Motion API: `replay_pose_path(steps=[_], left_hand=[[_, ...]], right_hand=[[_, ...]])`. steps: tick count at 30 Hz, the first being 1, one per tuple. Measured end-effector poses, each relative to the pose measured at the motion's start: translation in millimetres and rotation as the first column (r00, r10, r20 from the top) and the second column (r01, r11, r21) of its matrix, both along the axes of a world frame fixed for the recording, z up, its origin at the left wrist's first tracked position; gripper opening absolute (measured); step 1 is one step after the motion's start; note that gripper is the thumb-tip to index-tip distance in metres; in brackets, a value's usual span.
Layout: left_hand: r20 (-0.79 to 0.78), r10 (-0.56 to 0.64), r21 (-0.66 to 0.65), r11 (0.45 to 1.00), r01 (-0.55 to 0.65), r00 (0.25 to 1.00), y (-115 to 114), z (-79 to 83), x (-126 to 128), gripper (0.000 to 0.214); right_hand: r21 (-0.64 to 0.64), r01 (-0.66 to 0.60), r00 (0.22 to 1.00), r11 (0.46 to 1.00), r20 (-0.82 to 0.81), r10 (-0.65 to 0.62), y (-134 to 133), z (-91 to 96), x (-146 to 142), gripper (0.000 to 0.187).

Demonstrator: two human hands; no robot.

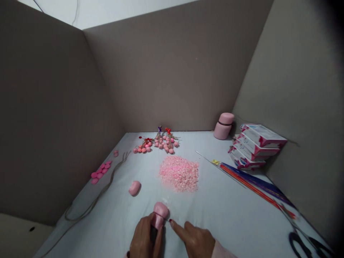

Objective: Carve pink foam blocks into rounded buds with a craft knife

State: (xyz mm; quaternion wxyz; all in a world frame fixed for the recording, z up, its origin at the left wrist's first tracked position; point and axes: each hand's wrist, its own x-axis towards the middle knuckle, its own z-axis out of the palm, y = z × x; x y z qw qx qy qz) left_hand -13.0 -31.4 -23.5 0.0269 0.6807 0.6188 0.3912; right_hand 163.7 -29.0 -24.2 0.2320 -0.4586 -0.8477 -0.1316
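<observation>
Low in the front middle, my left hand [143, 238] is closed around a rounded pink soap-like piece [161, 209]. A shiny pink part and a black part [153, 233] show between its fingers; what they belong to is unclear. A thin dark line crosses the pink piece and reaches toward my right hand [195, 238]. That hand has its index finger pointed at the line's end and its other fingers curled; whatever it pinches is hidden. Beyond the hands lies a heap of pink shavings [179, 173]. Another smooth pink lump [134, 188] rests to the left.
Pink discs [99, 173] and a long cord [107, 184] lie left. Small bunches of pink balls [164, 144] sit at the back. On the right are a pink flask [223, 127], stacked boxes [256, 143], coloured strips [252, 182] and scissors [298, 229]. Grey panels [172, 71] enclose the table.
</observation>
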Motion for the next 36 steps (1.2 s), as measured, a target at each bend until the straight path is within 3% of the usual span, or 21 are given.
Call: replay_pose_path(steps=[10, 22, 28, 36], left_hand=[[-0.046, -0.007, 0.043, 0.999, 0.009, 0.999, 2.1, 1.1, 1.2, 0.023], [-0.077, 0.000, 0.085, 0.996, 0.007, 0.997, 2.6, 10.8, 2.5, 0.023], [-0.057, 0.043, 0.088, 0.995, -0.038, 0.997, 4.7, 2.7, -4.0, 0.030], [-0.004, 0.040, 0.047, 0.998, -0.040, 0.999, 5.7, -1.2, -8.5, 0.032]], right_hand=[[-0.100, 0.001, 0.998, 0.995, 0.068, 0.005, -0.2, 3.3, -1.9, 0.037], [0.025, 0.081, 0.994, 0.996, 0.075, -0.083, -2.5, 10.0, -8.2, 0.024], [0.076, 0.033, 0.999, 0.997, 0.031, -0.035, -2.9, 3.3, -4.6, 0.029], [0.004, -0.055, 0.998, 0.998, -0.004, 0.055, 1.4, 4.8, -4.3, 0.031]])
